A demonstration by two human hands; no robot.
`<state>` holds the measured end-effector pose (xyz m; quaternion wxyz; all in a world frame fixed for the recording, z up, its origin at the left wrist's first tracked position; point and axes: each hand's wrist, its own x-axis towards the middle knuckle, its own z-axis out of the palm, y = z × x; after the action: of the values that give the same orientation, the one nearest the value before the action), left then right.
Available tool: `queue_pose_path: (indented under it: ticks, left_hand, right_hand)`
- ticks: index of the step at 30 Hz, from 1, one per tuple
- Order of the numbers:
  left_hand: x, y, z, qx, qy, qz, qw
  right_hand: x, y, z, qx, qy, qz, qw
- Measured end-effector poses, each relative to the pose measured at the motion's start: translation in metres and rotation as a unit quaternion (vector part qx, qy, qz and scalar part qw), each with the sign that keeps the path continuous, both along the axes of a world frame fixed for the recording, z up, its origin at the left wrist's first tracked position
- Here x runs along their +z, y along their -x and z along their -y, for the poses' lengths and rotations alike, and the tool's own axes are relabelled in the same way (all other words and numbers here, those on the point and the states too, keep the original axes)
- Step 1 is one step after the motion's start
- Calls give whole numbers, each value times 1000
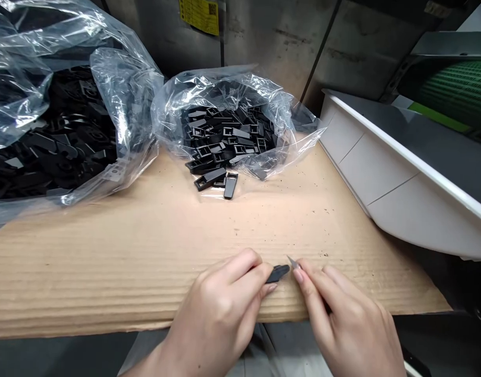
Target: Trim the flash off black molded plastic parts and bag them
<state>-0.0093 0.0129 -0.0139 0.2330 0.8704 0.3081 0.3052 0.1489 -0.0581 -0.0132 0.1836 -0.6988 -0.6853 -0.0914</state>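
Just one cam that I can see, worn on the person's head, aimed forward and down at the bench (107, 251). It's pretty close in: left hand (219, 303) and right hand (352, 319) loom big at the bottom, the white bin (413, 204) runs off the right edge, and the view reaches back to the metal panels (264, 47) up top.

The middle of the cardboard (264, 225) is brightly lit; the lower right corner is left in shadow. White glare is reflected by the larger plastic bag (124, 84), and detail is lost in its black parts (67, 149). Toward the edge, the white bin (381, 167) is stretched.
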Motion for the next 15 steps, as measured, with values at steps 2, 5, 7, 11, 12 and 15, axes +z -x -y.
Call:
queue_pose_path:
  ticks: [2,5,7,11,12,15]
  left_hand:
    - [0,0,0,-4,10,-2,1000]
    - [0,0,0,-8,36,-6,999]
    - [1,0,0,-7,45,-8,999]
    - [0,0,0,-1,46,-5,999]
    - [0,1,1,-1,46,-6,999]
    - [0,2,1,-3,51,-17,999]
  right_hand:
    - [0,1,-1,-27,-1,-2,1000]
    - [2,-1,0,-32,4,-42,999]
    - [4,-2,-1,-22,23,-71,997]
    - [13,6,-12,-37,61,-98,993]
    - [15,9,-16,-44,78,-98,991]
    - [19,12,-25,-58,130,-94,985]
